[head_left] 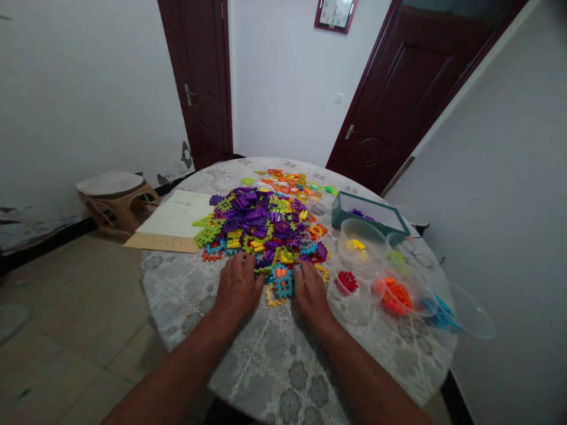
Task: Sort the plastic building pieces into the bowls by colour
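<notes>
A heap of colourful plastic interlocking pieces [252,215], mostly purple with lime, yellow and blue, lies on the round table. My left hand [238,286] rests at the heap's near edge, palm down, its fingers forward against the pieces and the thumb apart. Facing it, my right hand [311,287] lies at the right of a blue lattice piece [283,284], fingers reaching to the heap's edge. Both hands look open, though some fingertips are hidden. Between them a pale yellow square frame piece [272,297] sits partly under the blue one.
Clear tubs with yellow pieces [357,245], orange pieces [396,296], blue pieces [443,311] and red pieces [346,282] stand right. Behind them is a green-rimmed box [372,215]. Cardboard [162,242] lies left; orange pieces [286,184] spread behind the heap.
</notes>
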The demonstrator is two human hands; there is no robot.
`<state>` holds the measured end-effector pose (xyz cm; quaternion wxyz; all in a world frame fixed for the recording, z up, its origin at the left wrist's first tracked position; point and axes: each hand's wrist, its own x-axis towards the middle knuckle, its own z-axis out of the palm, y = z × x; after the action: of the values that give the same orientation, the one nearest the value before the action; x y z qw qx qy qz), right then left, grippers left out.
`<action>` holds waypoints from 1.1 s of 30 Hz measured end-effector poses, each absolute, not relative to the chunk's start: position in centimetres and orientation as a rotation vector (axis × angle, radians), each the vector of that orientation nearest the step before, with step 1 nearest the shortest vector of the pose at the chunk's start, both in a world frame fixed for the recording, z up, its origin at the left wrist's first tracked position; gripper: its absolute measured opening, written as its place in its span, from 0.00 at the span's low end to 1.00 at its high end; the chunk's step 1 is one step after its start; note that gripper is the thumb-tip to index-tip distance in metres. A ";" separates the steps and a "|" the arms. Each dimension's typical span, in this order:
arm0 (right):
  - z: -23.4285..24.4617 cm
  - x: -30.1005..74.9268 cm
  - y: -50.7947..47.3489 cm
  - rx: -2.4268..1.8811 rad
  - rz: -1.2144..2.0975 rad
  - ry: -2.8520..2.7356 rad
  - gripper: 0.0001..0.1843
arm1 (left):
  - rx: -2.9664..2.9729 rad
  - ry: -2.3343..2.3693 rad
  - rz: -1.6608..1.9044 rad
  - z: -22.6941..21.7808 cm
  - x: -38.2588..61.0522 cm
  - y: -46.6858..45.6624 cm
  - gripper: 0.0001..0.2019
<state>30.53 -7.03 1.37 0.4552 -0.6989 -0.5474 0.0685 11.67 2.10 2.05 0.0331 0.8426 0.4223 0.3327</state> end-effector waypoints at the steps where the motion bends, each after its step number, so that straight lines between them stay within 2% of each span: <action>1: 1.1 30.4 -7.0 -1.732 0.157 -1.310 0.20 | 2.572 1.294 1.033 1.9 11.7 1.9 0.18; 4: 0.4 30.2 -7.4 -1.748 0.124 -1.281 0.23 | 2.496 1.256 1.053 1.4 11.9 1.5 0.27; 9: 0.4 29.6 -8.2 -1.722 0.025 -1.483 0.29 | 2.326 1.230 1.037 1.3 12.7 1.4 0.33; 13: 0.4 29.3 -8.3 -1.713 -0.042 -1.601 0.34 | 2.104 1.286 1.005 2.2 13.1 2.0 0.28; 23: -0.1 29.8 -7.7 -1.698 -0.046 -1.512 0.28 | 1.579 1.314 0.921 4.5 13.9 2.6 0.21; 28: 0.0 30.0 -7.6 -1.688 0.019 -1.439 0.24 | 1.559 1.238 0.813 5.4 14.4 2.7 0.15; 33: 0.4 30.2 -7.6 -1.672 0.060 -1.404 0.22 | 1.655 1.196 0.751 6.2 14.9 2.5 0.15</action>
<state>30.17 -7.56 0.36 0.4607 -0.6795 -0.5705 0.0242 14.91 2.47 6.15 0.4645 0.6736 0.4869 0.3055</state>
